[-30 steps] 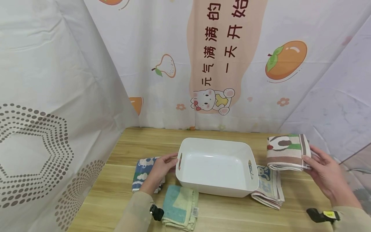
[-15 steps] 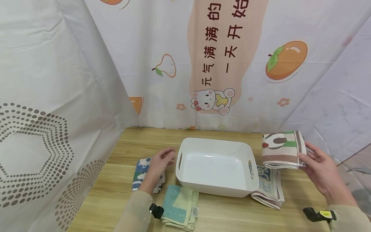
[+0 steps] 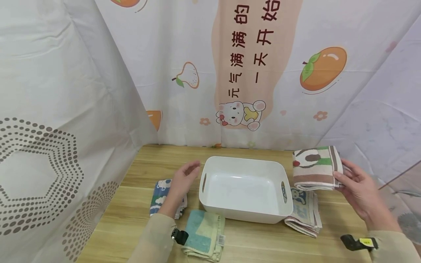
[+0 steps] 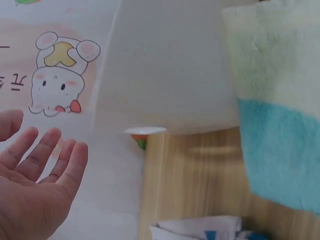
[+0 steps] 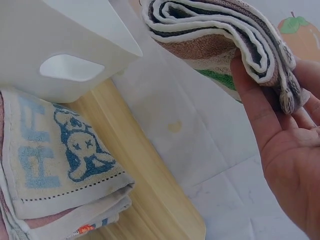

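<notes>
My right hand (image 3: pixel 356 188) pinches the edge of a folded towel (image 3: pixel 314 168) with brown stripes, a green patch and a cartoon face, raised above the table right of the white basket (image 3: pixel 245 216). In the right wrist view the folded layers of that towel (image 5: pixel 215 25) show between thumb and fingers. My left hand (image 3: pixel 185 179), fingers relaxed and holding nothing, hovers just left of the basket. In the left wrist view the left hand (image 4: pixel 40 185) is palm up, apart from the basket wall (image 4: pixel 170 70).
A blue-and-white folded towel (image 3: pixel 160 197) lies under the left forearm. A teal-and-cream towel (image 3: pixel 200 233) lies in front of the basket. A beige towel with a blue bear (image 3: pixel 304 212) is partly tucked beside the basket's right end. A curtain (image 3: pixel 184 131) hangs behind the wooden table (image 3: pixel 263 244).
My left hand has let go of the basket's left handle and moved slightly up and away. My right hand has carried the brown-striped towel left and a little up, closer to the basket.
</notes>
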{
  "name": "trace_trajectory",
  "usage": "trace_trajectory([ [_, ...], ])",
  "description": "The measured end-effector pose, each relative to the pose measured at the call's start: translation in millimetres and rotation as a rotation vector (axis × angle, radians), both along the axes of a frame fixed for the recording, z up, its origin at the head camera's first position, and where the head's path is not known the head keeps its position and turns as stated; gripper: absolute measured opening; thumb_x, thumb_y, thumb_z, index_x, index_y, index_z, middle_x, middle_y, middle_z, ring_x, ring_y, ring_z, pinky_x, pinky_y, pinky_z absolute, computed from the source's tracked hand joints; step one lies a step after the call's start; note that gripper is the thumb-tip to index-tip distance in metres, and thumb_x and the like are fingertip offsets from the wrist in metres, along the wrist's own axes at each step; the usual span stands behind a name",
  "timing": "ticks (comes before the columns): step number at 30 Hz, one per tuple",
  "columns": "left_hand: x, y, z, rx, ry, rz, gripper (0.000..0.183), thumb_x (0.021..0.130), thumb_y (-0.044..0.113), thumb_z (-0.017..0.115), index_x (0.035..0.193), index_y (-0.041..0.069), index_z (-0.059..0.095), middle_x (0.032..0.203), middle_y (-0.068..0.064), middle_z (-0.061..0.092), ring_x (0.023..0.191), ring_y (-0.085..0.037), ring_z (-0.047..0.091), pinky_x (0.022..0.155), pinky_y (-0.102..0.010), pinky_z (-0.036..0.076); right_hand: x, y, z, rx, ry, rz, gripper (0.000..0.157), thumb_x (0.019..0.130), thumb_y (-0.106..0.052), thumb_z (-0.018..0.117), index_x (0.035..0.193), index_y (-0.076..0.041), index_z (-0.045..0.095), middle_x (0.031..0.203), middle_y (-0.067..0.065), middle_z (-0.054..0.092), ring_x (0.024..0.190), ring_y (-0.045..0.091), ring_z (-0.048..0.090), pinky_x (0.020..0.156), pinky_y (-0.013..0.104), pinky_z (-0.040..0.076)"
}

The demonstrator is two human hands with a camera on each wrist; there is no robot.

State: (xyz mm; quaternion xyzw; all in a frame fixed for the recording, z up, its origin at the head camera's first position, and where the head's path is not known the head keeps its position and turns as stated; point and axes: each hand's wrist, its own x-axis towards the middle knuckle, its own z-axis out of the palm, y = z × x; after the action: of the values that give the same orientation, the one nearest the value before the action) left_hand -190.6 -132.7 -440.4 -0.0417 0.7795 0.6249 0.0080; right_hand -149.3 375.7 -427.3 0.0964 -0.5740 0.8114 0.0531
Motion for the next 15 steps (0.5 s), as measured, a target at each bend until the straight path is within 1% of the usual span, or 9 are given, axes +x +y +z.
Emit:
trace_trajectory([
  [4, -1.3, 6, 4.8, 0.029, 0.037, -0.020, 0.031, 0.092, 0.029, 0.063, 0.122, 0.023, 0.061, 0.119, 0.006, 0.061, 0.116, -0.013, 0.052, 0.097, -0.036, 0.045, -1.6, -3, 1.0, -0.001, -0.004, 0.009, 0.053, 0.093, 0.016, 0.044, 0.141, -0.005, 0.038, 0.114, 0.006, 0.065, 0.091, 0.017, 0.066, 0.068, 0.029, 0.057],
  [6, -1.7, 9, 7.5, 0.047, 0.058, -0.040, 0.030, 0.092, 0.029, 0.063, 0.122, 0.023, 0.061, 0.118, 0.006, 0.062, 0.114, -0.012, 0.054, 0.095, -0.033, 0.046, -2.5, -5, 1.6, -0.014, -0.007, 0.014, 0.053, 0.092, 0.016, 0.044, 0.140, -0.006, 0.040, 0.114, 0.007, 0.065, 0.091, 0.019, 0.066, 0.068, 0.030, 0.057],
  [9, 1.8, 15, 21.6, 0.091, 0.070, -0.097, 0.031, 0.093, 0.024, 0.062, 0.124, 0.018, 0.060, 0.120, -0.001, 0.062, 0.113, -0.014, 0.055, 0.091, -0.030, 0.048, -3.9, -8, 2.6, -0.025, -0.003, 0.017, 0.052, 0.092, 0.016, 0.044, 0.140, -0.006, 0.041, 0.113, 0.008, 0.066, 0.091, 0.020, 0.067, 0.069, 0.031, 0.057],
  [12, 3.2, 22, 29.2, 0.128, 0.069, -0.143, 0.035, 0.093, 0.021, 0.062, 0.127, 0.013, 0.057, 0.123, -0.006, 0.061, 0.113, -0.018, 0.055, 0.091, -0.029, 0.049, -5.4, -11, 4.2, -0.017, 0.010, 0.025, 0.053, 0.092, 0.017, 0.044, 0.140, -0.004, 0.039, 0.113, 0.009, 0.065, 0.090, 0.020, 0.067, 0.068, 0.031, 0.057],
  [13, 3.3, 25, 30.5, 0.131, 0.061, -0.151, 0.036, 0.094, 0.021, 0.061, 0.128, 0.012, 0.056, 0.123, -0.006, 0.061, 0.113, -0.019, 0.056, 0.091, -0.030, 0.049, -6.0, -12, 4.5, -0.020, 0.015, 0.033, 0.053, 0.092, 0.017, 0.043, 0.140, -0.004, 0.039, 0.113, 0.009, 0.065, 0.090, 0.020, 0.067, 0.068, 0.031, 0.057],
  [15, 0.7, 30, 26.0, 0.131, 0.061, -0.154, 0.037, 0.093, 0.023, 0.062, 0.128, 0.014, 0.056, 0.121, -0.002, 0.062, 0.111, -0.019, 0.057, 0.090, -0.031, 0.050, -6.9, -14, 5.2, -0.033, 0.023, 0.046, 0.053, 0.092, 0.018, 0.042, 0.140, -0.002, 0.038, 0.113, 0.010, 0.065, 0.089, 0.020, 0.067, 0.067, 0.031, 0.057],
])
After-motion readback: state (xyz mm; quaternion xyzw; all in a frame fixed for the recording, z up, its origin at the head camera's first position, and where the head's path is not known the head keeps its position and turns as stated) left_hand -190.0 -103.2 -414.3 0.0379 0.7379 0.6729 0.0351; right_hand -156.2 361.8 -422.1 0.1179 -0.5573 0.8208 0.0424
